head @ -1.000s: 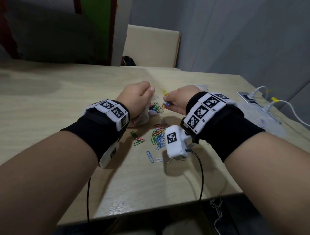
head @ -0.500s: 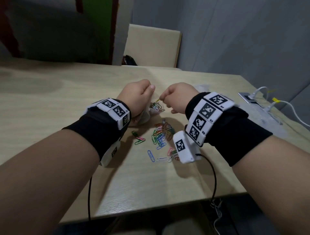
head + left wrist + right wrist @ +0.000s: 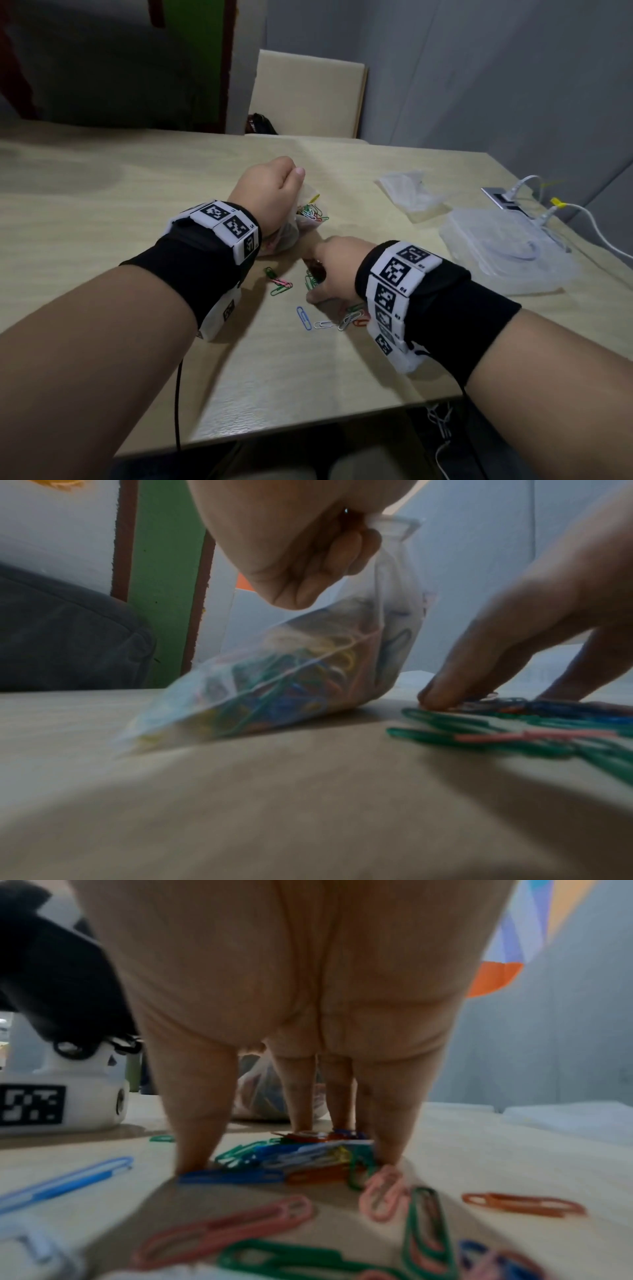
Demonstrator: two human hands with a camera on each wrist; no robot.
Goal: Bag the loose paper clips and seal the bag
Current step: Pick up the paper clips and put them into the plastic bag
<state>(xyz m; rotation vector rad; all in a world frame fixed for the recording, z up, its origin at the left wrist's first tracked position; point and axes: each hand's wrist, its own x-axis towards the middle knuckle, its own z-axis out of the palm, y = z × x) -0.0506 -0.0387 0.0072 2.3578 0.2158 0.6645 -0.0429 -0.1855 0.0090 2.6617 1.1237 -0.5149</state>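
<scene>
Pale wood-grain desk [image 3: 102, 212] under everything, carrying both forearms and the whole job. Off beyond the right hand [image 3: 337, 270], well apart from it: a clear plastic lidded box [image 3: 503, 253], then a crumpled spare bag [image 3: 411, 192] farther out.

Clear plastic bag [image 3: 281, 674] next in size, hanging from the left hand [image 3: 270, 195] with its bottom resting on the desk just below that hand; already well stocked with coloured clips, mouth not yet sealed. Judged a good way through, perhaps past half: a fair load bagged, a small heap and several strays left, sealing not begun.

Loose paper clips [image 3: 301, 1158] bunched directly beneath the right hand, more scattered nearer the wrist and toward the left forearm, including a blue one [image 3: 303, 317] and a pink-and-green pair [image 3: 279, 284].

Left hand fisted, thumb on top, fingers curled round the gathered neck of the bag, wrist raised off the desk. Right hand palm-down, arched over the heap, fingers [image 3: 192, 1123] spread and planted tip-down on the clips with thumb to one side; raking rather than closed, nothing lifted yet.
</scene>
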